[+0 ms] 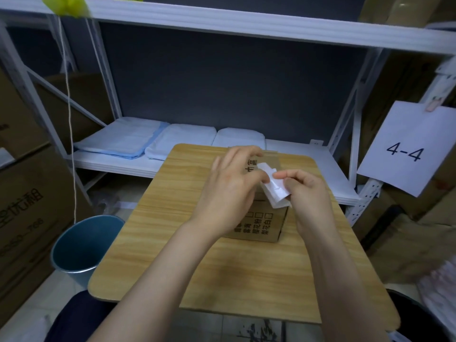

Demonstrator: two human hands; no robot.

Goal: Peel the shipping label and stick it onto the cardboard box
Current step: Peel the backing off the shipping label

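A: Over a small wooden table [172, 230], we look down at our two bare hands meeting above a cardboard box [261, 225]. The box lies flat on the table with printed characters on its top face.

B: What are the hands doing?

A: Our right hand [309, 193] pinches a white shipping label [274, 191] between thumb and curled fingers. Our left hand [232, 186] comes in from the left with fingers loosely spread, and its thumb and forefinger seem to nip the label's near edge. The paper is bent and curled, held just above the box and not lying flat on it.

B: So is the label peeled yet?

A: We cannot tell for certain. The curl suggests the sticker is being worked away from its backing, but the two layers cannot be told apart here. We judge the peeling is under way or only just starting.

B: And what is left?

A: As far as we can see, no label is stuck to the box yet. Finishing the peel, laying the label onto the top face and pressing it down are all still to do.

B: Anything else nearby?

A: A blue bin [84, 248] stands on the floor left of the table, and white shelving [222, 25] stands behind.
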